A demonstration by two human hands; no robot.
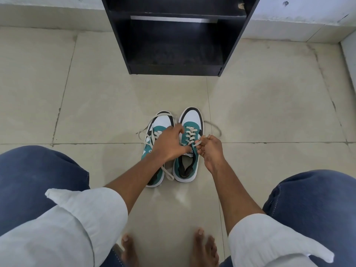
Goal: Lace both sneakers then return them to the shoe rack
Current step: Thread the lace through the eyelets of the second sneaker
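A: Two bare feet (204, 249) at the bottom edge, knees in jeans either side, white sleeves pushed up. Person is crouched or seated over the floor (269, 112).

B: Hands?

A: Both on the right sneaker (189, 145). Left hand (169, 144) lies across from the left side, fingers curled onto the tongue and eyelets; I can't tell if it pinches a lace or just steadies the shoe. Right hand (209, 149) has its fingers pressed together, pinching a lace end (197, 143) at the upper eyelets on the right side.

B: Progress?

A: My read: right sneaker laced nearly to the top rows, no knot visible. Left sneaker (157, 149) touches it, side by side, toes pointing away. Its lace (154, 135) runs loose over the toe and trails past the heel. Looks unfinished, partly hidden by the left arm.

B: Risks?

A: Pull too hard on the pinched end and the other tail, looped on the floor to the right of the shoe, could come up short or slip out of an eyelet. A skipped eyelet would mean redoing rows. Trailing laces on the left sneaker could snag or get stepped on when the pair is lifted.

B: Counts?

A: Two sneakers, two laces, two hands, one rack (177, 45). Rack is black, well beyond the toes against the wall, shelves showing nothing on them.
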